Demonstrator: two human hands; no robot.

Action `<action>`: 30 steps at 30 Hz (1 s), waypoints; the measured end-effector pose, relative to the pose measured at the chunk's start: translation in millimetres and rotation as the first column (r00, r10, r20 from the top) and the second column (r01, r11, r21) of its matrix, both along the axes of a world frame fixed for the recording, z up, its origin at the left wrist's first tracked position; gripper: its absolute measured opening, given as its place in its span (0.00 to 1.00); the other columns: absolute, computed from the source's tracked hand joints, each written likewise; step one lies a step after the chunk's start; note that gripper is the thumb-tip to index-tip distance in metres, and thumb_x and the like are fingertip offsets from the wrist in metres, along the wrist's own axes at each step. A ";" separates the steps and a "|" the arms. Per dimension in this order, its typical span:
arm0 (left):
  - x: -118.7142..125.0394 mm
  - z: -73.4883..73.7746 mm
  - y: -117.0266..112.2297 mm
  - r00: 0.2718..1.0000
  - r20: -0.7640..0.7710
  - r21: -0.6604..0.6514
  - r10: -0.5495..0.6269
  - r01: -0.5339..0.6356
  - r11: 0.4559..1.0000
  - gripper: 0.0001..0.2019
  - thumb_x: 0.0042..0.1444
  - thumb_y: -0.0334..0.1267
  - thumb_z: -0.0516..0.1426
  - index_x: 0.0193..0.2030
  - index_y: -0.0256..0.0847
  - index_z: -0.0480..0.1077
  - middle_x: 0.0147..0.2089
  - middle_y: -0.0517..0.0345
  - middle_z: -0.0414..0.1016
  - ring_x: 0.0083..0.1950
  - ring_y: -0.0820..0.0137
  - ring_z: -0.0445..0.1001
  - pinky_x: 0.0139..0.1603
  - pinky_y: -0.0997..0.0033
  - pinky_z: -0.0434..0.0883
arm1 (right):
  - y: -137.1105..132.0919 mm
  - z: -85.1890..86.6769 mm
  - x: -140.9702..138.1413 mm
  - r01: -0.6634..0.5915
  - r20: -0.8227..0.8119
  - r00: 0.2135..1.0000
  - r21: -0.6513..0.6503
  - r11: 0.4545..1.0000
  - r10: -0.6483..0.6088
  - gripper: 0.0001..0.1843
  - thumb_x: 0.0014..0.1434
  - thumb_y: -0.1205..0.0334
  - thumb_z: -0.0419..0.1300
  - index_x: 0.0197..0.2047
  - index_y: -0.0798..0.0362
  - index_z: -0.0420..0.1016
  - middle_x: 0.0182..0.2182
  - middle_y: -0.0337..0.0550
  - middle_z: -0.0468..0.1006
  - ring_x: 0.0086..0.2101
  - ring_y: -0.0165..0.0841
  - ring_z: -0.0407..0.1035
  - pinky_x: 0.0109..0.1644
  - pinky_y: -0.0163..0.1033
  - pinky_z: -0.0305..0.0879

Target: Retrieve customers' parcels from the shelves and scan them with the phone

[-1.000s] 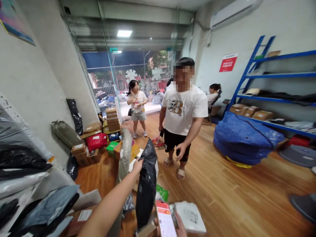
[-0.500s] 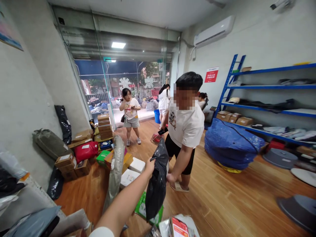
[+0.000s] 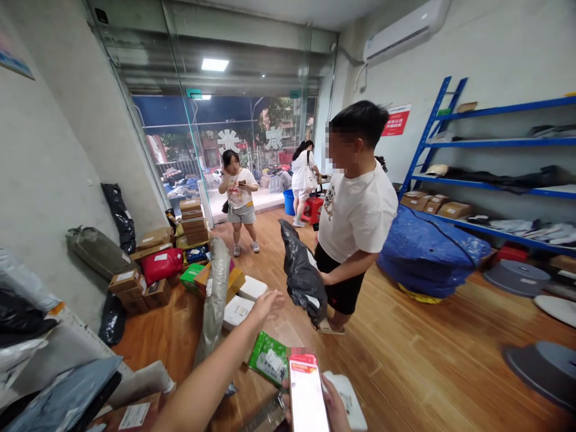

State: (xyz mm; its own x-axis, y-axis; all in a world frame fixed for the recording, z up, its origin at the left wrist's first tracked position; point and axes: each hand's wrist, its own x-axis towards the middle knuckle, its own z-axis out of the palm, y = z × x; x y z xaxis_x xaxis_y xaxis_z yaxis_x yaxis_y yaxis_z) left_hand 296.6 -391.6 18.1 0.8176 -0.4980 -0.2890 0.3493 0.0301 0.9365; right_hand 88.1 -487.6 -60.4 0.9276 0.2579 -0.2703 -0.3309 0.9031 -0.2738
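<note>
My left hand (image 3: 269, 305) reaches forward over the floor, fingers stretched out, holding nothing. Just beyond it is a black plastic parcel bag (image 3: 301, 270) with a white label, held by a person in a white T-shirt (image 3: 360, 210); a gap separates it from my fingers. At the bottom, my right hand (image 3: 336, 405) is wrapped round a smartphone (image 3: 308, 396) whose lit screen is white with a red band on top. Behind the phone lie a green-and-white package (image 3: 269, 358) and a white package (image 3: 348, 401).
Long grey wrapped parcel (image 3: 216, 282), white boxes (image 3: 237, 311) and a red bag (image 3: 162, 267) lie on the left. At right stand a blue-covered bundle (image 3: 432, 255) and blue shelving (image 3: 508, 183). Two other people (image 3: 240, 192) are near the glass front.
My left hand has let go of the black parcel bag, which is now in the other person's hand, farther right. The phone in my right hand has risen further into view.
</note>
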 end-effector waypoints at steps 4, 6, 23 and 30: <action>-51.2 2.7 50.2 0.992 -0.117 0.043 -0.046 0.051 0.998 0.43 0.37 0.73 0.60 0.48 0.36 0.73 0.50 0.40 0.76 0.50 0.55 0.74 0.45 0.61 0.69 | 13.6 37.8 18.5 -0.160 0.106 0.980 -0.092 0.983 0.170 0.37 0.56 0.36 0.60 0.46 0.67 0.79 0.35 0.60 0.83 0.30 0.42 0.79 0.31 0.40 0.73; -72.6 8.0 68.1 0.992 -0.121 0.030 -0.046 0.050 0.998 0.45 0.36 0.74 0.59 0.48 0.34 0.73 0.45 0.42 0.78 0.43 0.59 0.76 0.39 0.66 0.69 | 22.0 50.6 30.3 -0.164 0.142 0.973 -0.117 0.979 0.180 0.37 0.59 0.35 0.56 0.49 0.63 0.78 0.38 0.58 0.83 0.32 0.43 0.79 0.33 0.41 0.74; -123.9 24.5 138.3 0.932 0.052 0.039 0.359 -0.361 0.932 0.24 0.43 0.54 0.65 0.38 0.34 0.76 0.24 0.61 0.71 0.22 0.74 0.66 0.19 0.78 0.57 | 93.0 74.3 58.2 -0.401 0.096 0.900 -0.202 0.894 0.426 0.40 0.63 0.31 0.46 0.48 0.62 0.75 0.38 0.56 0.82 0.33 0.42 0.78 0.39 0.47 0.75; -118.2 10.1 155.7 0.922 0.039 0.021 0.386 -0.387 0.922 0.29 0.44 0.57 0.64 0.44 0.33 0.76 0.24 0.60 0.72 0.23 0.74 0.66 0.21 0.77 0.60 | 106.8 70.9 59.9 -0.438 0.111 0.883 -0.148 0.887 0.455 0.39 0.63 0.32 0.47 0.49 0.63 0.74 0.39 0.57 0.82 0.34 0.42 0.78 0.39 0.46 0.75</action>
